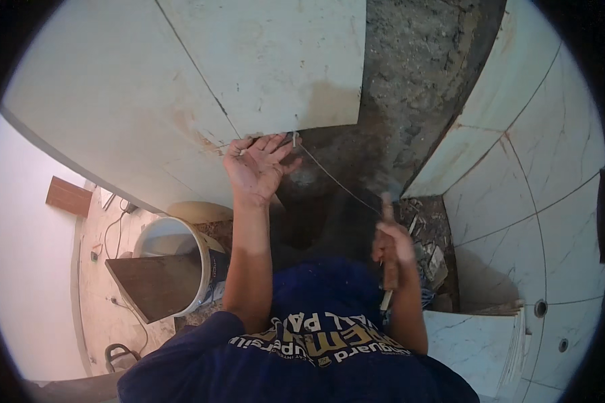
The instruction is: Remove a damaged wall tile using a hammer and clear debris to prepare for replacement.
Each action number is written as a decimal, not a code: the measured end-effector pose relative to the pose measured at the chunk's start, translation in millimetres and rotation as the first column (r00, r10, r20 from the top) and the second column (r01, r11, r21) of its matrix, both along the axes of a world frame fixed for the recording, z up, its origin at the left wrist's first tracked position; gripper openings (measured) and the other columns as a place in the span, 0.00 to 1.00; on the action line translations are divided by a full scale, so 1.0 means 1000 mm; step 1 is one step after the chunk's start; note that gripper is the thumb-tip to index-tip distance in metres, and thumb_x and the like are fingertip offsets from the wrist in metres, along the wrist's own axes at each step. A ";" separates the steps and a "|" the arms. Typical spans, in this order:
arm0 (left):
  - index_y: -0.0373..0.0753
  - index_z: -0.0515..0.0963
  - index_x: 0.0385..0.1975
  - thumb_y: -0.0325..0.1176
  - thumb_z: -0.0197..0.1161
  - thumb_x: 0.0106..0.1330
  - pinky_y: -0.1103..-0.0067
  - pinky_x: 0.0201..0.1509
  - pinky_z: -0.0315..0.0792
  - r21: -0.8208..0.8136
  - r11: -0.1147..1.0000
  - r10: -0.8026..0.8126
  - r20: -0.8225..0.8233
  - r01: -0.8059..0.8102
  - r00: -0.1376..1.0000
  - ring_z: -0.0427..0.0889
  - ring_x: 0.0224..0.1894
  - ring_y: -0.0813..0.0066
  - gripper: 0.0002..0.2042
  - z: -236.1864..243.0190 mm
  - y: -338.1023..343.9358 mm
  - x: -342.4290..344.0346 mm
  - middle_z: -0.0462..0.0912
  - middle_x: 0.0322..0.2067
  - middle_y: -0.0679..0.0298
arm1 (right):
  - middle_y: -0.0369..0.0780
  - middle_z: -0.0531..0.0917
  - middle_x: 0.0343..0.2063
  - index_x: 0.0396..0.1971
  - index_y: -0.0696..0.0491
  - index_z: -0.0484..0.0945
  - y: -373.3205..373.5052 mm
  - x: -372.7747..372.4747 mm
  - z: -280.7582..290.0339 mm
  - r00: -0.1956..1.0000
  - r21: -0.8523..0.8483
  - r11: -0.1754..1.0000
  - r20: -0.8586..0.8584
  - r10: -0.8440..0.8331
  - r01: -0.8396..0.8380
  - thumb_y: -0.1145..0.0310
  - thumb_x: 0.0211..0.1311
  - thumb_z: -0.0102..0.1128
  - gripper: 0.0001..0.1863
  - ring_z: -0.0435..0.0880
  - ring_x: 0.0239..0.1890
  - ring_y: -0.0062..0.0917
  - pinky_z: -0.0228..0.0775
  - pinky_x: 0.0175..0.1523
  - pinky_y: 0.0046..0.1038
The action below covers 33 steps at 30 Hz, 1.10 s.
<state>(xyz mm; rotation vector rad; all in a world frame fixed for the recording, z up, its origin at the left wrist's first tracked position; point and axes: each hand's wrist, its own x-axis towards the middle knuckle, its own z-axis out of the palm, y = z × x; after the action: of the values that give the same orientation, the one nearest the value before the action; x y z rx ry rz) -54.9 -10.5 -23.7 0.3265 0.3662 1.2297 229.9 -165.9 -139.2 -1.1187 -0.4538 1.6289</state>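
My left hand (257, 171) is raised palm up, its fingers spread and bent back under the lower edge of a pale wall tile (282, 60). Beside its fingertips a small white peg-like piece (294, 139) sticks out at the tile edge. A thin string (339, 181) runs from there down toward my right hand (393, 242). That hand is closed around a tool with a brown handle (390, 274); motion blur hides what kind of tool it is.
Bare rough cement (417, 80) lies right of the tile. At left stands a white bucket (198, 248) with a brown board (154, 285) leaning on it; cables trail nearby. Rubble (433, 262) and stacked tiles (474, 342) are at right, by a marble-patterned tiled wall (504, 201).
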 end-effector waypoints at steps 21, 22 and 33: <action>0.19 0.51 0.66 0.34 0.57 0.63 0.56 0.59 0.70 -0.133 0.972 -0.206 -0.099 0.192 0.974 0.73 0.59 0.49 0.36 -0.010 0.041 0.000 0.66 0.61 0.34 | 0.56 0.76 0.51 0.61 0.54 0.66 -0.091 0.108 -0.217 -0.010 -0.123 0.954 0.991 0.130 0.273 0.65 0.59 0.60 0.29 0.75 0.55 0.50 0.66 0.59 0.47; 0.21 0.57 0.64 0.37 0.56 0.63 0.63 0.51 0.71 -0.064 0.972 -0.233 -0.212 0.224 0.949 0.78 0.51 0.54 0.33 -0.006 0.037 0.002 0.72 0.58 0.40 | 0.55 0.75 0.53 0.57 0.55 0.68 -0.082 0.089 -0.215 0.143 -0.132 0.978 0.984 0.109 0.163 0.67 0.58 0.60 0.26 0.74 0.55 0.51 0.69 0.54 0.47; 0.21 0.63 0.54 0.38 0.45 0.63 0.63 0.53 0.72 -0.183 0.975 0.085 -0.200 -0.123 0.976 0.76 0.50 0.39 0.26 0.014 0.022 0.025 0.74 0.50 0.37 | 0.58 0.81 0.41 0.53 0.63 0.71 -0.077 0.124 -0.248 -0.119 -0.389 0.913 0.919 0.375 -0.123 0.64 0.58 0.59 0.26 0.81 0.48 0.52 0.74 0.51 0.44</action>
<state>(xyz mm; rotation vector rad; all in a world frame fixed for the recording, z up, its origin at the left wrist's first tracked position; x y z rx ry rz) -30.2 11.9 -9.9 0.2593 0.6719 1.2575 353.6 -243.1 -386.8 -2.4867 -1.6437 0.6934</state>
